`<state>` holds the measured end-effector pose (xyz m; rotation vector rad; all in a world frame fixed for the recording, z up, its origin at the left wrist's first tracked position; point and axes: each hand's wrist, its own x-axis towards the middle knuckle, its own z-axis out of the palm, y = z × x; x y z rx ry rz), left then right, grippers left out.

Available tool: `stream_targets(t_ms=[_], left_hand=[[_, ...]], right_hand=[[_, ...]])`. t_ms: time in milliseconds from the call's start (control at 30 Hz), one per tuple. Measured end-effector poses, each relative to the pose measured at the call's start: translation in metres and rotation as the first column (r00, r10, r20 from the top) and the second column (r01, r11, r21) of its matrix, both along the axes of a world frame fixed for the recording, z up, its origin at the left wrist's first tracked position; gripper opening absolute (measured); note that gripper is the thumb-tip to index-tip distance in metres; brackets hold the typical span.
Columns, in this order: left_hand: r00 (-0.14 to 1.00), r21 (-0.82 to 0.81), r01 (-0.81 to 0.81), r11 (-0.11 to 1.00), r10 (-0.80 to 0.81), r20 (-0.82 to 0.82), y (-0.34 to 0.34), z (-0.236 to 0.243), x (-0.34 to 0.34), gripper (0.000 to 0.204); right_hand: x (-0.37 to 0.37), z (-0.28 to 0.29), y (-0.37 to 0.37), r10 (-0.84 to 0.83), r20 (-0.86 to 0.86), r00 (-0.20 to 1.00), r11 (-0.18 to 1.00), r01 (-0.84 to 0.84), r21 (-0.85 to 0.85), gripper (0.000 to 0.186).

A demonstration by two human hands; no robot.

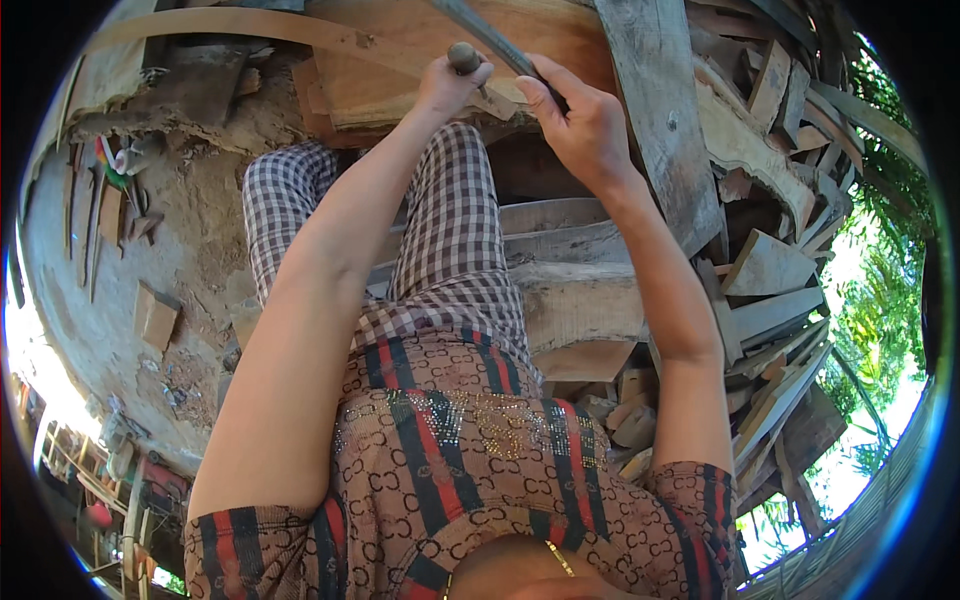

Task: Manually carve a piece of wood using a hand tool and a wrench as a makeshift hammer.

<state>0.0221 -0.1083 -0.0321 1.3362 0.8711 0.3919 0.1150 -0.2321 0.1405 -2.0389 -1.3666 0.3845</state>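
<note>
My left hand [447,90] is wrapped round a wooden handle [463,58] whose rounded end points up. The rest of that tool is mostly hidden by my fingers. To its right, my right hand [588,125] grips a long grey bar [488,34], which slants up and left past the top edge of the view. The bar passes close beside the wooden handle; whether they touch I cannot tell. Both hands are over the near edge of a broad reddish-brown wooden board [400,60], just beyond my knees.
A weathered grey plank [665,110] stands right of my right hand. Offcuts and scrap wood [770,265] are heaped at the right, with a thick timber [585,310] beside my legs. Sticks and a loose wood block [156,314] lie on the dirt floor at the left.
</note>
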Motion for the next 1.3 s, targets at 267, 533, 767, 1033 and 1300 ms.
stream_targets(t_ms=[267,533,767,1033,1300], left_hand=[[0.979,-0.041,-0.082,0.996,0.089,0.186,0.015,-0.033,-0.011,0.019],[0.991,-0.284,-0.117,0.952,0.130,0.027,0.025,-0.015,-0.025,0.024],[1.000,-0.452,0.018,0.892,-0.004,0.031,0.017,0.004,-0.014,0.023],[0.985,-0.332,-0.083,0.939,0.129,0.118,0.014,0.005,0.001,0.017],[0.976,-0.313,-0.215,0.925,0.211,-0.046,0.022,-0.017,-0.017,0.020]], right_hand=[[-0.008,-0.046,-0.021,-0.003,0.088,0.996,0.999,0.006,-0.035,0.025],[-0.004,-0.089,-0.076,-0.396,-0.004,0.918,0.847,0.363,-0.388,0.026],[0.006,-0.142,-0.105,-0.243,0.093,0.966,0.564,0.219,-0.796,0.031],[0.004,-0.136,-0.090,-0.254,0.069,0.965,0.571,0.207,-0.795,0.032],[-0.006,-0.130,-0.084,-0.263,0.092,0.960,0.579,0.234,-0.781,0.030]])
